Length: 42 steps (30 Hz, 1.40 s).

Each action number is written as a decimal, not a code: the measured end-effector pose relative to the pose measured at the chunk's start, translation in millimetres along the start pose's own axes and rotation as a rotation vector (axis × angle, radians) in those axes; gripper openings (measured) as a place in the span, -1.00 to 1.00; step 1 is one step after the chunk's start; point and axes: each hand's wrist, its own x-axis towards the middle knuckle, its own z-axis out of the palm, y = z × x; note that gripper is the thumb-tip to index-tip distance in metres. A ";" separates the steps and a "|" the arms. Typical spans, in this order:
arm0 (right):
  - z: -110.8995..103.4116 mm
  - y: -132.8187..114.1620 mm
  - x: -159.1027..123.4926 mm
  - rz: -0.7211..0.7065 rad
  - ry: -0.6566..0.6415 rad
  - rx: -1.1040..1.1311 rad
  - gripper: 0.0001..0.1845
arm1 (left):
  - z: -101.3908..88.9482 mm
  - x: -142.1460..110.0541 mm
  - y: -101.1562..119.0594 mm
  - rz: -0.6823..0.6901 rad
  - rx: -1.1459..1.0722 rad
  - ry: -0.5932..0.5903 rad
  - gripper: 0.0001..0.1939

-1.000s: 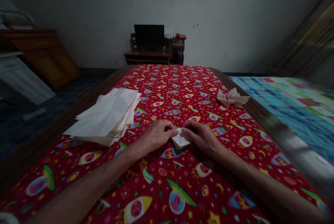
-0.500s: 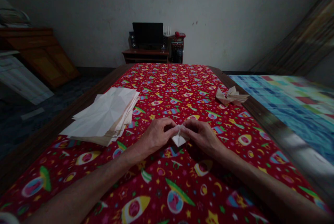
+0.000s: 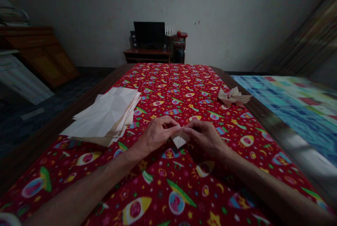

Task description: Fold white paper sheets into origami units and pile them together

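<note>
Two bare hands close together over the near middle of the bench [image 3: 270, 122], forearms reaching in from the lower corners. Between them, a small folded white paper [image 3: 180, 141], held along its far edge, one corner pointing back toward the body, a crease line running down its face. At the left hand [image 3: 156, 133], fingers clamped on the far left of the paper, thumb on the near side. At the right hand [image 3: 206, 136], fingers clamped likewise on the far right, thumb tips almost meeting. Cannot tell whether the paper touches the red patterned cloth [image 3: 168, 94] below or hangs just above it. Out to the left, a loose stack of creased sheets [image 3: 105, 111], lying partly over the bare wooden margin. Over to the right, well apart from the hands, a pleated paper model [image 3: 233, 96] near the edge. Past that edge, a blue patchwork cover [image 3: 279, 110]. Beyond the far end, a black screen [image 3: 149, 34] on a wooden stand [image 3: 146, 53], with a red telephone [image 3: 181, 34] to its right. Far left, a brown cabinet [image 3: 42, 55].
</note>
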 end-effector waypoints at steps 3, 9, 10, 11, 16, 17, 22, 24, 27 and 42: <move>-1.3 4.3 1.9 -0.008 0.047 0.024 -0.75 | -3.2 0.7 -4.5 -0.030 -0.066 0.030 -0.83; -6.4 11.3 7.3 0.021 0.203 0.040 -0.75 | -5.8 3.6 -18.4 -0.041 -0.030 0.117 -0.77; -6.9 11.9 7.8 0.046 0.208 0.069 -0.75 | -6.1 4.3 -20.8 -0.041 -0.011 0.129 -0.77; -7.2 12.5 8.3 0.077 0.207 0.102 -0.75 | -6.5 5.0 -23.3 -0.042 0.003 0.136 -0.77; -9.0 18.6 10.1 0.159 0.215 0.166 -0.76 | -7.3 7.9 -34.7 -0.067 -0.061 0.145 -0.80; -9.8 20.3 10.4 0.152 0.214 0.141 -0.77 | -7.4 8.1 -36.1 -0.072 -0.057 0.149 -0.81; -15.5 25.7 11.3 0.022 0.214 -0.165 -0.88 | -7.6 7.1 -37.0 -0.030 0.192 0.189 -0.91; -17.5 25.4 10.3 -0.024 0.188 -0.316 -0.87 | -6.6 5.0 -35.8 -0.008 0.292 0.164 -0.96; -19.1 23.8 7.3 -0.115 0.105 -0.535 -0.81 | -3.6 -0.5 -32.7 0.046 0.483 0.079 -0.87; -14.7 14.4 -1.6 -0.235 -0.046 -1.245 -0.77 | 5.5 -18.4 -26.1 0.515 0.750 -0.284 -0.39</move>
